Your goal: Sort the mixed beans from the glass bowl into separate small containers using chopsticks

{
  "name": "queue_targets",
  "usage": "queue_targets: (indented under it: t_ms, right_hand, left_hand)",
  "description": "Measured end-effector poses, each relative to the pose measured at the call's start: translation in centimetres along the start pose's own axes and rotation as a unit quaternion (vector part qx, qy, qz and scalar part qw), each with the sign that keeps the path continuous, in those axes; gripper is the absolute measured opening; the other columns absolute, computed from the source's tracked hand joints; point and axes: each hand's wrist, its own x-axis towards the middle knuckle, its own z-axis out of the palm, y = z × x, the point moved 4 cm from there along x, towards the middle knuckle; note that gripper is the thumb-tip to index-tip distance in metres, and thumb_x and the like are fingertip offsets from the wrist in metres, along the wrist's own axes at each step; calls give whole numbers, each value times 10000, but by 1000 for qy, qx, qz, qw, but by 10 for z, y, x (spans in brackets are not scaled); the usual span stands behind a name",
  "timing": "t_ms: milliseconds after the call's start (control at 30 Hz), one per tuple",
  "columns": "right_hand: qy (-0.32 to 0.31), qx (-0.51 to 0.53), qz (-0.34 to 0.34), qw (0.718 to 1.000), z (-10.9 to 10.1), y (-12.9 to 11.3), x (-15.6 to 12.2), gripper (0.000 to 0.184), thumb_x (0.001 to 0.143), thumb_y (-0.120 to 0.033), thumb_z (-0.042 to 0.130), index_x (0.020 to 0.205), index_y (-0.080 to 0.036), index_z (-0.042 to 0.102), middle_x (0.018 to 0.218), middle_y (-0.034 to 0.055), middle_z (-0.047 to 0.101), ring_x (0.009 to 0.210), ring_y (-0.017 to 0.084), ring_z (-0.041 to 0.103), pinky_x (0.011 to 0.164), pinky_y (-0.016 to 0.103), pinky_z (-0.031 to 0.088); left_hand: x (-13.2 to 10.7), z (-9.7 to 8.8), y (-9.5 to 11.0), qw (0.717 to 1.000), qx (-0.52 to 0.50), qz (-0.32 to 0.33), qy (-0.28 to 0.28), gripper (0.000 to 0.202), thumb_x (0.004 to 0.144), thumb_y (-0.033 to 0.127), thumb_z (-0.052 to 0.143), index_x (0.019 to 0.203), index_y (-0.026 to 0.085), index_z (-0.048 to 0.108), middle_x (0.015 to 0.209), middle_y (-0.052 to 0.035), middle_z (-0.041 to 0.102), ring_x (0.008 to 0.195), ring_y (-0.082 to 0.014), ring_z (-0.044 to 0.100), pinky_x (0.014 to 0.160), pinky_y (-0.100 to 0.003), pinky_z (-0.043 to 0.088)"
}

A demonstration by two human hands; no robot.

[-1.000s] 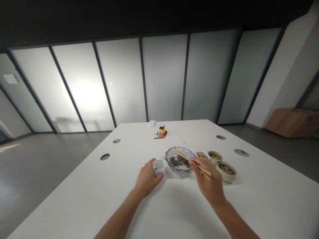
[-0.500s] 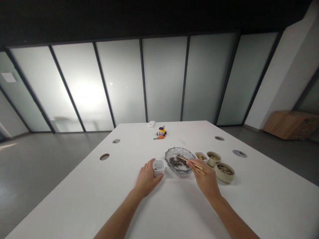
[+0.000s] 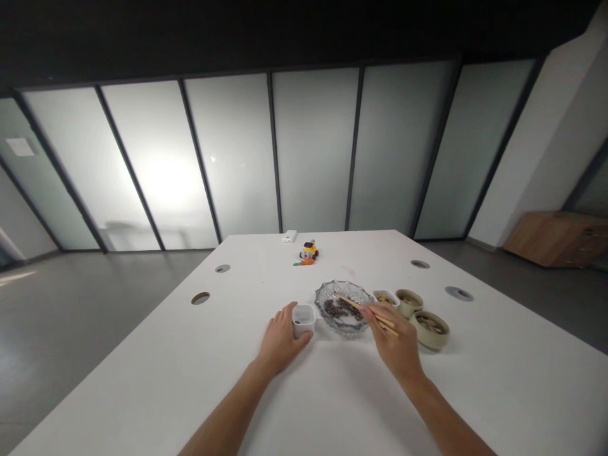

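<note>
My left hand (image 3: 281, 341) is wrapped round the near left side of a small white cup (image 3: 304, 326) that stands on the table. At the bottom of the cup lies a small dark piece. To its right is a clear faceted glass bowl (image 3: 346, 326) holding several dark brown beans (image 3: 336, 308). My right hand (image 3: 395, 342) grips a pair of wooden chopsticks (image 3: 363, 308), which slant left over the bowl with their tips above the beans. Whether anything is pinched between the tips is too small to tell.
Right of the bowl stand a white dish (image 3: 386, 298) of light brown pieces and two beige pots, one behind (image 3: 409, 303) and one nearer (image 3: 431, 341). Farther back are a toy vehicle (image 3: 310, 249), a toy carrot (image 3: 306, 261) and a white box (image 3: 289, 236). Round holes (image 3: 200, 297) pierce the white table.
My right hand and the chopsticks have shifted slightly to the right, their tips a little higher over the bowl. My left hand stays on the cup.
</note>
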Motion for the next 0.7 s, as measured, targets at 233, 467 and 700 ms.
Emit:
queue_targets:
  t_ms: [233,467,700]
  right_hand:
    - [-36,110,109,987,-2,-19,4,249,962,-432,657,894,-228,782,906,69,793,816,231,751,745,348,618]
    - [-87,99,114,985,0,-30,4,332,971,-482,625,805,-234,769,834,61,778,759,220,730,645,309,586]
    - [-2,-14,26,1000,-16,-13,14,247,984,-412,620,850,-236,732,802,38,758,729,201,704,674,313,556]
  left_hand:
    - [-1,-1,1,1000,1,-3,-3,715,856,436,630,1494,206,404,1470,-110,570,1322,-272,540,1103,-364,367]
    - [0,2,-2,1000,1,-8,-3,706,858,435,631,1489,213,405,1465,-109,573,1333,-272,537,1107,-355,363]
    - [-1,0,1,1000,6,-4,-2,707,857,429,636,1487,203,407,1448,-113,586,1312,-271,549,1089,-356,375]
